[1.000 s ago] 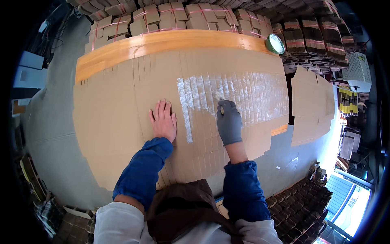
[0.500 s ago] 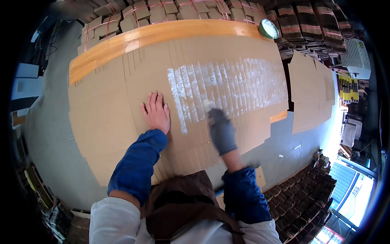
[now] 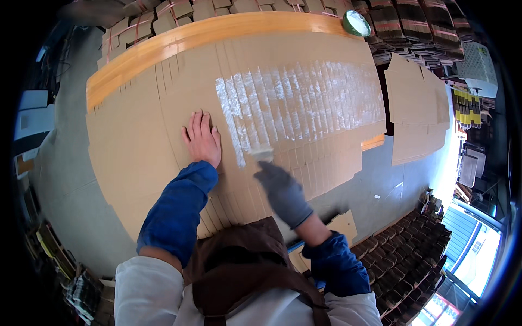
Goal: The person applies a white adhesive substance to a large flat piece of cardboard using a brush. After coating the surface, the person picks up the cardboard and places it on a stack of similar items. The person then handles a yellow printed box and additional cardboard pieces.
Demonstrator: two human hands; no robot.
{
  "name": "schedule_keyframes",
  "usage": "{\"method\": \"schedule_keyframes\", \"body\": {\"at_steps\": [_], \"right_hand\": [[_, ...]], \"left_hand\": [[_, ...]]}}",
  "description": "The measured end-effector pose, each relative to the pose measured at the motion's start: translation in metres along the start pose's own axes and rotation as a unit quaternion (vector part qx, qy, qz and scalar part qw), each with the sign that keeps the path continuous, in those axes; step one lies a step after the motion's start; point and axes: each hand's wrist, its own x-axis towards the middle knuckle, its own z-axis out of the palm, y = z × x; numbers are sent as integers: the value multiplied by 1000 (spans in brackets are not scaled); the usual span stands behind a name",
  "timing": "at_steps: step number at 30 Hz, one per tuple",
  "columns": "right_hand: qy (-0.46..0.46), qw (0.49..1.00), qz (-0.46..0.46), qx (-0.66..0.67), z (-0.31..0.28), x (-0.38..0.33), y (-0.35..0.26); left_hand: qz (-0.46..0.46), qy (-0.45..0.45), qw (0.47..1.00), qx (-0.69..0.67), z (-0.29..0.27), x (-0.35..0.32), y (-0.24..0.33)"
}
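Note:
Flat cardboard sheets point(image 3: 136, 157) lie fanned in an overlapping stack on an orange wooden board point(image 3: 217, 27). White wet paste point(image 3: 304, 98) covers a band of stepped edges right of the middle. My bare left hand point(image 3: 203, 142) rests on the cardboard, fingers stretched out, left of the paste. In a grey glove, my right hand point(image 3: 283, 193) is closed round a brush whose pale bristles point(image 3: 262, 152) meet the cardboard at the paste's near left end. The brush's handle is hidden in the glove. A green bowl of white paste point(image 3: 356, 23) stands at the board's far right end.
Bundles of strapped cardboard point(image 3: 206, 8) are stacked beyond the board. Another flat cardboard sheet point(image 3: 417, 111) lies to the right. A dense stack of brown cardboard pieces point(image 3: 402, 266) stands at the lower right, near a bright doorway point(image 3: 478, 261). Grey floor point(image 3: 70, 185) shows at the left.
My right hand and the brush have come nearer to me and to the left, toward the near left end of the paste. My left hand stays flat on the cardboard. The view has shifted slightly.

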Motion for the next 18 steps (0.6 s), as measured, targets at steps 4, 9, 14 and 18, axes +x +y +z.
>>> {"method": "schedule_keyframes", "body": {"at_steps": [4,9,14,18], "right_hand": [[-10,998,45,-36,5,-1,29],[-8,998,-5,-55,0,-6,-4],[-16,993,109,-49,-5,-5,33],[-9,998,22,-63,-1,-6,-1]], "left_hand": [[-10,1,1000,6,-3,3,-2],[-5,3,1000,-1,-1,0,0],[-8,5,1000,7,-5,1,-5],[-5,6,1000,2,1,0,-2]]}}
